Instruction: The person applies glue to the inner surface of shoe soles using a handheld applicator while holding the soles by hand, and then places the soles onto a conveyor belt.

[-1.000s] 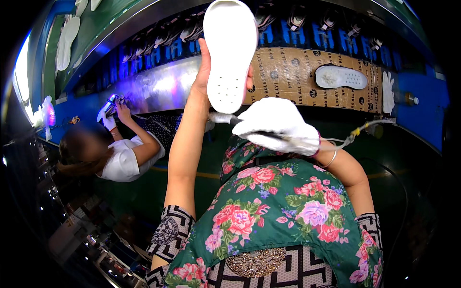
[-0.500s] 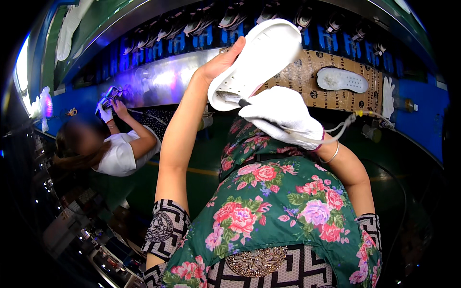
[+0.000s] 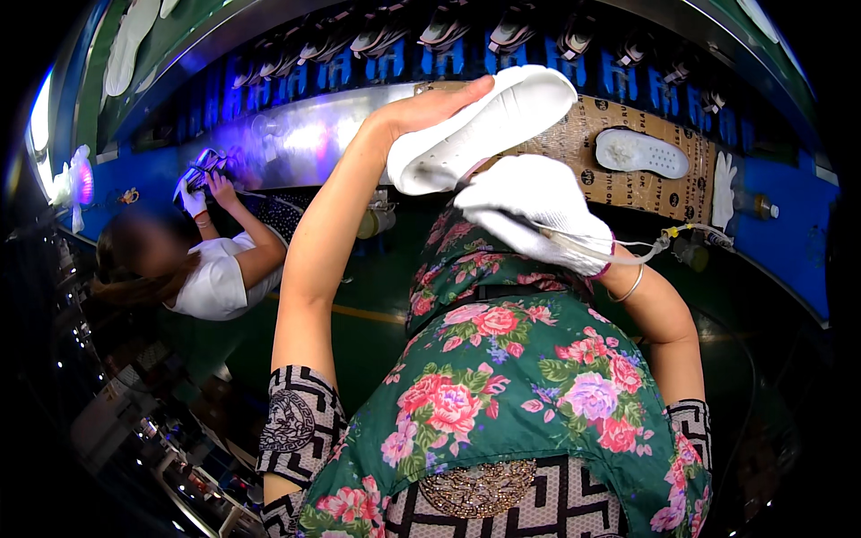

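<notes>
My left hand (image 3: 423,111), bare, grips a white shoe sole (image 3: 507,117) along its far-left edge and holds it tilted in the air. The sole's inner side, with a raised rim, faces me. My right hand (image 3: 543,211) wears a white knit glove and is closed round a thin brush-like tool. Only the tool's black neck (image 3: 463,185) shows, at the near end of the sole; its tip is hidden. A clear tube (image 3: 628,259) trails from the glove over the wrist to the right.
A second white sole (image 3: 641,152) lies on a printed cardboard sheet (image 3: 619,190). Beside it are a white glove (image 3: 724,190) and a small bottle (image 3: 762,206). Shoes (image 3: 511,34) on blue stands (image 3: 445,61) line the back. At left a co-worker (image 3: 220,278) handles a shoe (image 3: 204,167).
The sole has swung down and tilted flatter, its far end lower and further right. My left fingers now lie further along its edge. The tool's neck has become less visible.
</notes>
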`<state>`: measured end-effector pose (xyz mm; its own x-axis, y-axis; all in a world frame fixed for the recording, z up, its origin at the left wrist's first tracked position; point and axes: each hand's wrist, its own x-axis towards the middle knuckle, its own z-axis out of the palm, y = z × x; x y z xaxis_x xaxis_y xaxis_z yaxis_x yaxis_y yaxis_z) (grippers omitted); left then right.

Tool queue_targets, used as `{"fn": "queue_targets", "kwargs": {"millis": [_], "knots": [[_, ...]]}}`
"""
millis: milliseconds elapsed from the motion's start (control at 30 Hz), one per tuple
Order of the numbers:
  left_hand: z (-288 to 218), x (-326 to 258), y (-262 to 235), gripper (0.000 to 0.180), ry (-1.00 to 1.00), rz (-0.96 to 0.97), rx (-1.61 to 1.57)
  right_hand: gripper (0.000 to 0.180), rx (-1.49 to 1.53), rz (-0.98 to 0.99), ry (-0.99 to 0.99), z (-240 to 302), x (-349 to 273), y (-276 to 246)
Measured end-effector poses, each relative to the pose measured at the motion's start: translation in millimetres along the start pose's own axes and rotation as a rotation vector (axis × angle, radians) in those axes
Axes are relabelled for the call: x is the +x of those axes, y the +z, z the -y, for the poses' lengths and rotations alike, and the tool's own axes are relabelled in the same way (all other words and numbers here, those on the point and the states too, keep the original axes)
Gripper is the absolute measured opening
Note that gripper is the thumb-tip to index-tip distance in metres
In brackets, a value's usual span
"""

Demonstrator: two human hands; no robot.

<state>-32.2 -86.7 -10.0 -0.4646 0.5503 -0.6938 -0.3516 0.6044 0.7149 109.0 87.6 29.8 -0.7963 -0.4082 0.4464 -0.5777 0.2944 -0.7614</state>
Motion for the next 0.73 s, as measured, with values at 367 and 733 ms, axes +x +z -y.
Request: {"fn": "queue_targets", "kwargs": {"millis": [367,733], "knots": [[45.8,16.1,-5.4,0.088,0.387,0.496,-1.116,0.016,0.607,-0.402,0.662,13.3,-6.0,-6.3],[53.4,4.0,66.8,0.062,0.555,0.058,-1.143,0.015,0.132,-0.261,0.367,-9.2,1.3,-34.8]]}}
